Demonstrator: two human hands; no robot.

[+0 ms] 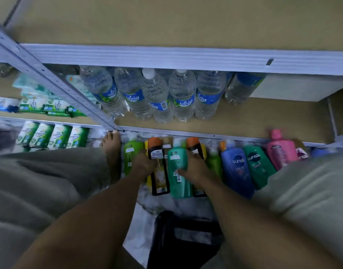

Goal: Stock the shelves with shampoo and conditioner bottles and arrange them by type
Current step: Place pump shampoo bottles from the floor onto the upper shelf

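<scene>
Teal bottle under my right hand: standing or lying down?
Lying down. The teal bottle lies flat on the floor, label up, cap toward the shelf; the right hand grips it.

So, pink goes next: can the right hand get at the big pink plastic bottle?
Probably yes, once freed: the right hand grips a teal plastic bottle; the pink plastic bottle lies uncovered.

Marbled floor [145, 207], shampoo bottles [237, 168] lying side by side on it, low brown shelf [264, 117] bearing clear water bottles [157, 98]
</scene>
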